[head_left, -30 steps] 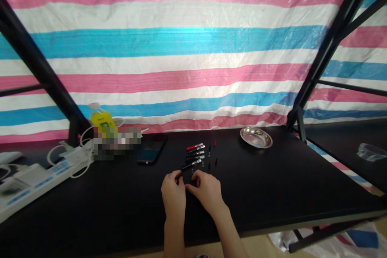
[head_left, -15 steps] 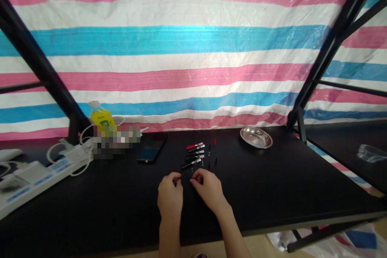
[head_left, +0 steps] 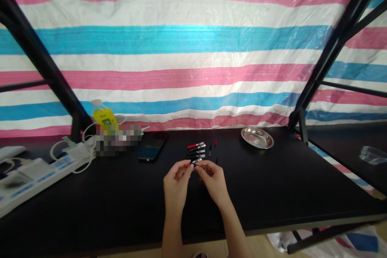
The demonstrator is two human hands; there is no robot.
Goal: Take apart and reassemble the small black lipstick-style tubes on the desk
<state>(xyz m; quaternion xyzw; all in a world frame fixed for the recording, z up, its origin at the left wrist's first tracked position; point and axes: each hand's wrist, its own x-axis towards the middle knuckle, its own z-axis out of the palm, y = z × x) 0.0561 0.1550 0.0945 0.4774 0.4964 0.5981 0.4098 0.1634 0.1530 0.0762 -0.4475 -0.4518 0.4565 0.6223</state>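
My left hand (head_left: 177,181) and my right hand (head_left: 213,178) meet fingertip to fingertip above the table. Both are pinched closed on a small black piece (head_left: 194,165), mostly covered by the fingers; its exact kind is too small to make out. Just beyond them lies a row of short pen-like tubes with clear or silvery ends: a red one (head_left: 191,146) at the far end, and several black ones (head_left: 192,153) nearer. Right of the row are a small red tip (head_left: 215,142) and a thin black tip (head_left: 210,147). Another black tip (head_left: 217,160) shows beside my right hand.
A shiny metal dish (head_left: 257,138) stands at the back right of the black table (head_left: 121,205). Toward the left are a dark phone (head_left: 152,147), a bottle of yellow liquid (head_left: 105,119), and a white power strip (head_left: 39,181) with chargers and cables. Striped sheeting hangs behind.
My hands were apart, low over the table, each pinching at its fingertips. They have come together and moved up toward the row, now hiding its nearest tubes and some small parts.
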